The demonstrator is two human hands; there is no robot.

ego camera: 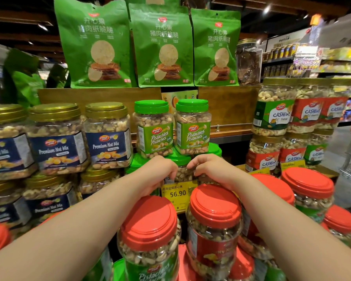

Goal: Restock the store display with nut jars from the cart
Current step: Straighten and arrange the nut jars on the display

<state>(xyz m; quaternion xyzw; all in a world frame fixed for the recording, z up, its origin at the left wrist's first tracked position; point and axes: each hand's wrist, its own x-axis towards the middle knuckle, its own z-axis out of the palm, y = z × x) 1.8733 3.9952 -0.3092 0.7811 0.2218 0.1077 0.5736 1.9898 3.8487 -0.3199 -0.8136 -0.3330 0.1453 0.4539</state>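
**Head view: both hands on a green-lidded pistachio jar, lower row of the display**

Head view, looking forward and down. The pistachio jar (183, 171) sits just above the yellow price tag (177, 192) reading 56.90, in the lower row of the display. Left hand (160, 175) curls its fingers over the jar's left side; right hand (208, 169) curls over its right side. Both grip it, knuckles up, with the jar between them. Only a strip of the jar shows between the hands: clear plastic wall, pale nuts in shell inside, green lid (178, 158) above the fingers.

Directly above the tag and the held jar, two upright pistachio jars (173, 128) stand side by side with green lids and green "Pistachios" labels. Left of the tag, Premium Nut Mix jars (107, 136) with gold lids and dark blue labels are stacked in two tiers. Right of the tag, cashew jars (274, 110) with green and red labels are stacked likewise. High above the tag, three green snack bags (162, 45) stand on a wooden shelf (97, 96).

Below the tag, nearest the camera, red-lidded jars (150, 236) of nuts stand close together, one labelled "Pistachios"; both forearms pass over them.
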